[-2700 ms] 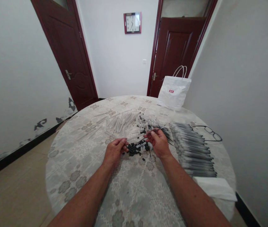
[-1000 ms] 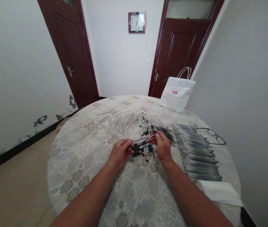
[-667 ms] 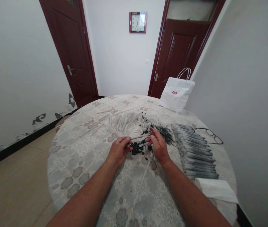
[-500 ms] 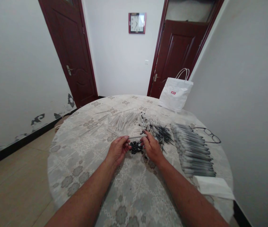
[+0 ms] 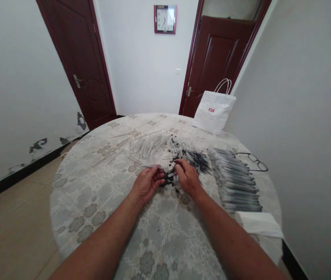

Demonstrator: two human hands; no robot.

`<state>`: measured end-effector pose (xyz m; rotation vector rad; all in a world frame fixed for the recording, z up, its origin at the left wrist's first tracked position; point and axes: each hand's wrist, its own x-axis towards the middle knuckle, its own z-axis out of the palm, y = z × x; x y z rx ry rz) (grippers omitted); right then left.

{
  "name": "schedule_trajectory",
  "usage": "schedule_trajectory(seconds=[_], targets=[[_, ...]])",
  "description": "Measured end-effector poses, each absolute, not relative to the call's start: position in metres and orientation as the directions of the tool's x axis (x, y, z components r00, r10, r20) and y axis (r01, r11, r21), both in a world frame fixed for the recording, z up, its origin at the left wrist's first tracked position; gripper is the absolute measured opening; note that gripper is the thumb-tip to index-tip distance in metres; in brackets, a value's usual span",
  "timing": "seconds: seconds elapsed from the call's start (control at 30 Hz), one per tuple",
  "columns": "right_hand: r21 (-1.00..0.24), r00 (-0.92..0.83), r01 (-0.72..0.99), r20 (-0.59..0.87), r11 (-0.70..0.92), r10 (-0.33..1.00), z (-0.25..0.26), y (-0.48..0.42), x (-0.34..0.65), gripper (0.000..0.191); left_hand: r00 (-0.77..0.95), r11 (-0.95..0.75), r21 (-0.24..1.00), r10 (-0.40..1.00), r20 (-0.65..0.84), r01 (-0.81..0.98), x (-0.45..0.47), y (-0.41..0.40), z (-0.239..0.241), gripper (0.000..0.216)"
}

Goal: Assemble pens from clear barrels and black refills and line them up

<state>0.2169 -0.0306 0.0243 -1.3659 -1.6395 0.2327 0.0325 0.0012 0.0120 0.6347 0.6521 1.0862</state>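
Note:
My left hand (image 5: 147,183) is closed on a thin clear pen barrel (image 5: 150,167) that sticks out to its upper left. My right hand (image 5: 186,177) is pinched at the other side, fingertips down on a small heap of black pen caps (image 5: 169,179) between the two hands; what it holds is too small to make out. The hands nearly touch over the heap. Behind them lie a pile of clear barrels (image 5: 149,147), a bundle of black refills (image 5: 199,160) and, to the right, a long row of assembled pens (image 5: 237,182).
The round table (image 5: 95,194) has a lace-patterned cloth. A white paper bag (image 5: 214,111) stands at its far edge, glasses (image 5: 251,160) lie at the right, and a folded white tissue (image 5: 258,224) sits near the right front. Dark red doors and a wall clock are behind.
My hands have drawn closer together and dropped onto the black cap heap. The barrel now points up-left from my left hand rather than spanning both hands. The camera tilted slightly.

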Motion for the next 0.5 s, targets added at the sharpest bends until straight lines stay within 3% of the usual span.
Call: schedule_trajectory(seconds=[0.07, 0.13, 0.3, 0.5], targets=[[-0.599, 0.166, 0.746, 0.592, 0.292, 0.789, 0.025, -0.024, 0.239, 0.026, 0.279, 0.313, 0.732, 0.945, -0.173, -0.605, 0.031, 0.004, 0.012, 0.015], [-0.506, 0.105, 0.822, 0.583, 0.259, 0.806, 0.024, -0.018, 0.259, 0.024, 0.241, 0.295, 0.722, 0.953, -0.182, -0.626, 0.03, 0.007, 0.012, 0.013], [-0.299, -0.176, 0.911, 0.343, 0.285, 0.923, 0.021, -0.018, 0.27, 0.018, 0.158, 0.236, 0.704, 0.972, -0.175, -0.67, 0.031, 0.008, 0.013, 0.011], [-0.207, -0.281, 0.931, 0.122, 0.301, 0.952, 0.031, -0.03, 0.244, 0.017, 0.138, 0.225, 0.688, 0.974, -0.18, -0.69, 0.031, 0.009, 0.014, 0.013]])
